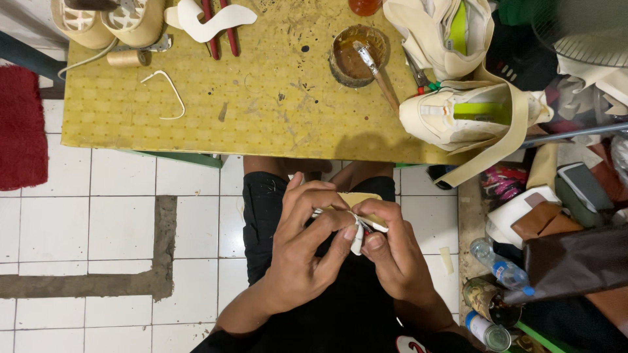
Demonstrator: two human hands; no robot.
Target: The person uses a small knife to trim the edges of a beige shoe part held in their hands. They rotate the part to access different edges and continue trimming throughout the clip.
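My left hand (pixel 302 245) and my right hand (pixel 392 252) meet over my lap, both pinching a small cream and white shoe piece (pixel 356 222). The left thumb and fingers press on its white strip, and the right fingers fold around its tan end. Most of the piece is hidden by my fingers. I sit in black shorts just below the edge of a low yellow work table (pixel 248 98).
On the table are a glue pot with a brush (pixel 356 55), red-handled pliers (pixel 219 26), a thread spool (pixel 127 59), white cut strips (pixel 209 19) and cream shoe uppers (pixel 458 111). Bottles (pixel 500 265), cans and bags crowd the floor at right. A red mat (pixel 19 124) lies at left.
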